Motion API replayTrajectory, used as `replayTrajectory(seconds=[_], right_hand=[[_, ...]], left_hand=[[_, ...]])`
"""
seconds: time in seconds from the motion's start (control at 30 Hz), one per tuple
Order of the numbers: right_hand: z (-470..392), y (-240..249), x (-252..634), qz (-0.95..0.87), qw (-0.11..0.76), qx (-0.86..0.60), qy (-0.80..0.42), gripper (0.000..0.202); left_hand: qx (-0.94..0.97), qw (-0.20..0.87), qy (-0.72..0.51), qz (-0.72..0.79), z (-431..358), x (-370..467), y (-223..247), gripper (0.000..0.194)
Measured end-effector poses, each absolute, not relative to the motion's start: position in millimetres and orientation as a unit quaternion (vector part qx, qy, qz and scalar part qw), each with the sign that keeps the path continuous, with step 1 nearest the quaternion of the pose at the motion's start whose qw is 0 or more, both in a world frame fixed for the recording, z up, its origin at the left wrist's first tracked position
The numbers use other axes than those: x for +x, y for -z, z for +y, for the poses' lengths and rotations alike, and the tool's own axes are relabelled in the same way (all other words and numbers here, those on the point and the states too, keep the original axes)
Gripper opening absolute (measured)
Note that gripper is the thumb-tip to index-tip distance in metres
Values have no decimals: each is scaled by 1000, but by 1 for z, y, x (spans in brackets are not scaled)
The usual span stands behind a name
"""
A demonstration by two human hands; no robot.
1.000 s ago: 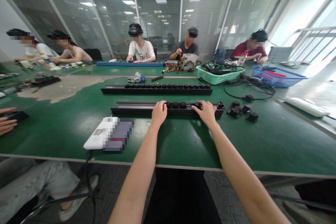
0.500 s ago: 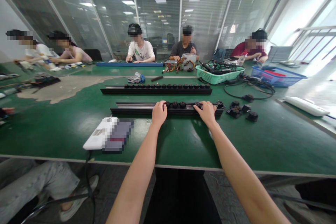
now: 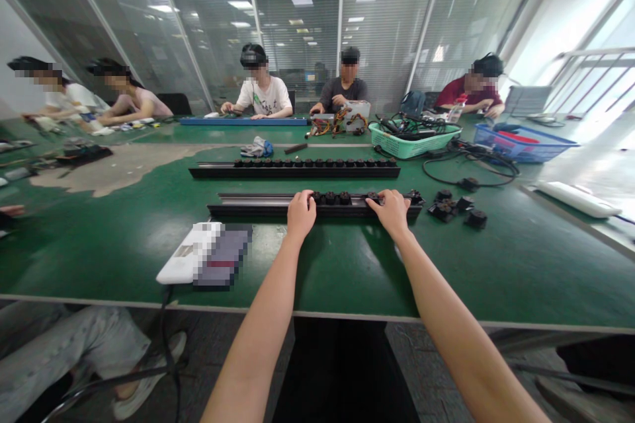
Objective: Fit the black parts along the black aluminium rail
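Observation:
A long black channel rail [image 3: 248, 211] lies crosswise on the green table in front of me. Several black socket-like blocks [image 3: 331, 197] sit in its right half. My left hand [image 3: 301, 211] is closed over the rail at the left end of this row, fingertips against the leftmost block. Further right, my right hand [image 3: 393, 213] pinches another black block [image 3: 372, 198] in the rail, past a short gap in the row. Its far fingers are partly hidden behind the rail. More loose black blocks [image 3: 476, 219] lie to the right of the rail.
Behind lies a second black rail [image 3: 292, 172], filled with similar blocks. A white box [image 3: 186, 258] with a cable is at front left. Green basket [image 3: 414, 144], blue basket [image 3: 536, 149] and black cables [image 3: 466, 158] stand at back right. Several people sit around the table.
Both of my hands stay in place on the rail and block. Across the table, two co-workers have shifted their arms and heads slightly.

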State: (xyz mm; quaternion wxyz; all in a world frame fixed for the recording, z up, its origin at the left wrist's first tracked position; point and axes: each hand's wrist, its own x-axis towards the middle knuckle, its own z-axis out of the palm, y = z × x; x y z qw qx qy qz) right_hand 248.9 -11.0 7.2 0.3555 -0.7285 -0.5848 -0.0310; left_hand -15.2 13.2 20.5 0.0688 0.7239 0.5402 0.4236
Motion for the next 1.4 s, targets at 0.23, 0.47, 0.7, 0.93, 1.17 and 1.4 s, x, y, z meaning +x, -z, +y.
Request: replayTrajectory(seconds=[0.23,0.47,0.7,0.93,1.17,1.4], right_hand=[[-11,-6,249,-584,358,-728,35,32],[-11,-6,249,-584,357,-728,36,31],[-10,-7,248,-588,347,-730,32,30],[-12,-9,247,-588,354,-726,33,33],[-12,-9,247,-587,356,-727,33,34],[-13,-9,250,-578,342,-741,31,31]], left_hand=[[722,68,-422,544,12,-15,-21,27],[723,67,-425,541,12,-15,-21,27],[721,61,-428,542,13,-15,-20,27],[723,61,-424,541,13,-14,-20,26],[725,60,-422,541,13,-14,-20,27],[725,60,-424,540,14,-14,-19,27]])
